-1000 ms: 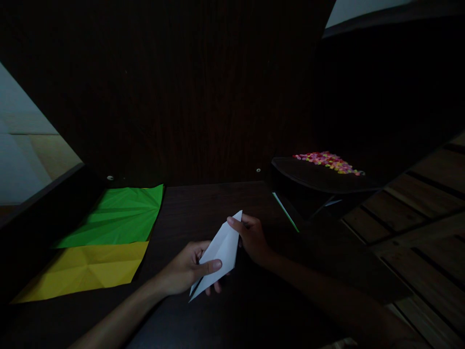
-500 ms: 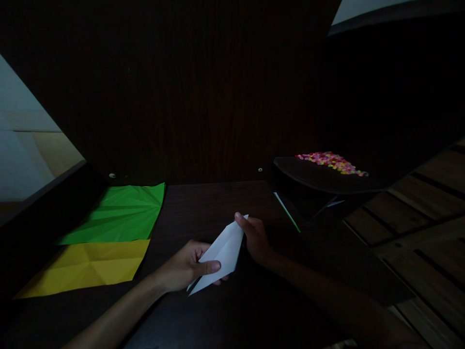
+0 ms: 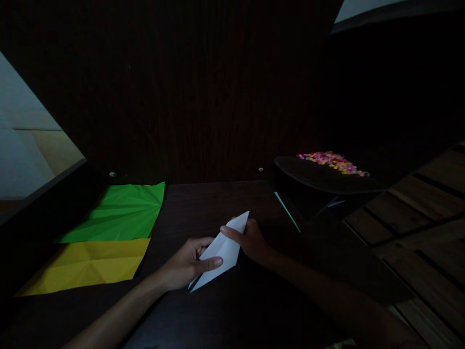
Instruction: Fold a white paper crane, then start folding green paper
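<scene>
The folded white sheet (image 3: 222, 252) is plain matt paper, smooth with crisp creases. Green sheet (image 3: 121, 213) and yellow sheet (image 3: 87, 265) are matt paper too, heavily creased. The table (image 3: 203, 198) is dark wood, grain showing, with a low sheen. The slats (image 3: 417, 213) on the right look like bare wood.

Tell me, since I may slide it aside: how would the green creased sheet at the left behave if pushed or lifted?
The green sheet looks like thin paper, so probably very light and floppy when lifted. Its many fan-like creases suggest it would buckle along them rather than stay flat. It borders the yellow sheet, so a push might shift that too.
</scene>
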Tool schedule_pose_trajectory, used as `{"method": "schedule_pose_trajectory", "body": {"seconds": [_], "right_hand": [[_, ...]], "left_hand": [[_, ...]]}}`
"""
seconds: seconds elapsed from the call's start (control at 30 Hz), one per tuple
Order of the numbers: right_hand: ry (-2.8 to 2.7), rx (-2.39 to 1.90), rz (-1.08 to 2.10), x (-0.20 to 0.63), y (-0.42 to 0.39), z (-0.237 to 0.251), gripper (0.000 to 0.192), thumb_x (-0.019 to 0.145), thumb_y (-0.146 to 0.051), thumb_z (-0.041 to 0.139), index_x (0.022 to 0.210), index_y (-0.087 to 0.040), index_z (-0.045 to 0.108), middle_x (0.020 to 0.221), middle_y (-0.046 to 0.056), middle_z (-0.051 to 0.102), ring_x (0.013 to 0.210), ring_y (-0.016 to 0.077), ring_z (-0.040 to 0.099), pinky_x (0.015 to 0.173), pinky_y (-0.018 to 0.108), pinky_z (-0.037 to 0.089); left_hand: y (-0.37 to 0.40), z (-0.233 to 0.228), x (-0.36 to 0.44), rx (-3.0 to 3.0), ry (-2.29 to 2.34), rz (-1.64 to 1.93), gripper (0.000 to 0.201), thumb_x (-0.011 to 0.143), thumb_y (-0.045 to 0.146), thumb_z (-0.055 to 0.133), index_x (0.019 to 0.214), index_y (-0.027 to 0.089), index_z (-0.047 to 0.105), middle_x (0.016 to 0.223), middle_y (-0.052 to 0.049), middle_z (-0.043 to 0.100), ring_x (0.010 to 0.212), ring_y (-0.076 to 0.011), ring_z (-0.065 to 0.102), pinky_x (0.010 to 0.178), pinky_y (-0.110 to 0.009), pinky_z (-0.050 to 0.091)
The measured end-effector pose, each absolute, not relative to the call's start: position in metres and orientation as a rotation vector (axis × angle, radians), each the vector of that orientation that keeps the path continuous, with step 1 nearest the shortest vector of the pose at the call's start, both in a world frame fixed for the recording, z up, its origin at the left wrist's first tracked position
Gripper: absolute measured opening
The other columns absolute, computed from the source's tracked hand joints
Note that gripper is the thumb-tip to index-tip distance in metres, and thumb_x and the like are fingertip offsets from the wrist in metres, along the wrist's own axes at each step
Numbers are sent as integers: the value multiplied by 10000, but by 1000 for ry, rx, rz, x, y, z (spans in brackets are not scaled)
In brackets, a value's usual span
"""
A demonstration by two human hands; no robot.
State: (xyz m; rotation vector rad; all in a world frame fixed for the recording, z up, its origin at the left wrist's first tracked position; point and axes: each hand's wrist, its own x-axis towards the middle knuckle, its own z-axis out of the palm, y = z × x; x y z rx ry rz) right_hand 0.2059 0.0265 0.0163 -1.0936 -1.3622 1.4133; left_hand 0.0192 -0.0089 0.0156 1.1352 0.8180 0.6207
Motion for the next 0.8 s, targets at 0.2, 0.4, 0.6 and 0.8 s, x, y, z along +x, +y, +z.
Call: {"method": "schedule_pose_trajectory", "body": {"seconds": [0.2, 0.4, 0.6, 0.8], "right_hand": [[-1114, -1163, 1350, 208, 36, 15, 296, 640, -409, 762, 622, -163, 598, 588, 2, 616, 529, 138, 551, 500, 248, 420], [-1008, -1205, 1347, 205, 35, 19, 312, 601, -422, 775, 611, -168, 595, 579, 10, 626, 537, 157, 570, 511, 267, 434], [-1023, -1202, 1321, 205, 35, 15, 313, 628, -424, 766, 603, -165, 592, 579, 6, 621, 536, 152, 564, 511, 265, 431], [-1041, -1194, 1280, 207, 37, 10, 319, 650, -432, 753, 595, -166, 585, 572, 4, 611, 525, 146, 550, 501, 261, 419]], "left_hand": [[-7, 15, 19, 1022, 900, 608, 400, 752, 465, 748, 889, 92, 699, 822, -124, 753, 730, -222, 714, 692, -341, 562], [-6, 12, 18, 1001, 881, 642, 437, 782, 496, 707, 800, 60, 731, 781, -164, 757, 666, -232, 726, 630, -327, 576], [-5, 12, 18, 965, 858, 619, 473, 781, 526, 696, 838, 59, 736, 824, -185, 760, 710, -247, 734, 660, -334, 578], [-5, 12, 19, 985, 847, 633, 489, 780, 527, 698, 946, 68, 719, 883, -174, 761, 782, -257, 732, 719, -357, 578]]}}
